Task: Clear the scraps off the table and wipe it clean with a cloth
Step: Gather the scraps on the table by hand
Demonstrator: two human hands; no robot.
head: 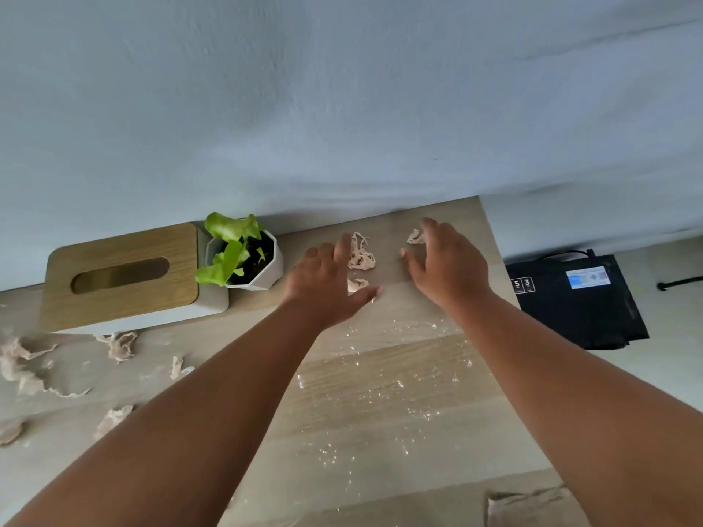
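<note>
From the camera on my head, both my arms reach out over the wooden table (pixel 380 374) toward its far edge by the pale wall (pixel 342 108). My left hand (pixel 327 283) is spread wide, fingers straight, palm down, its fingertips touching the largest of three scraps lying between my hands. That big scrap (pixel 361 254) sits at about 1 o'clock from my left hand; a smaller scrap (pixel 357 285) lies just under the hand's thumb side, partly hidden. My right hand (pixel 447 260) is also spread, fingers relaxed and holding nothing, with the third scrap (pixel 415 236) at its 10 o'clock, just beside the fingers; I cannot tell whether they touch.

At 9 o'clock across the table I count about six more scraps (pixel 120 346), scattered in front of one tissue box (pixel 125 275) with a wooden lid. One small potted plant (pixel 245 256) in a white pot stands touching the box's right side. Fine white crumbs (pixel 380 386) speckle the table between my forearms. At 5 o'clock, at the near edge, lies one crumpled piece of brownish material (pixel 525 505). At 3 o'clock, off the table, one black device (pixel 574 298) sits on the floor.
</note>
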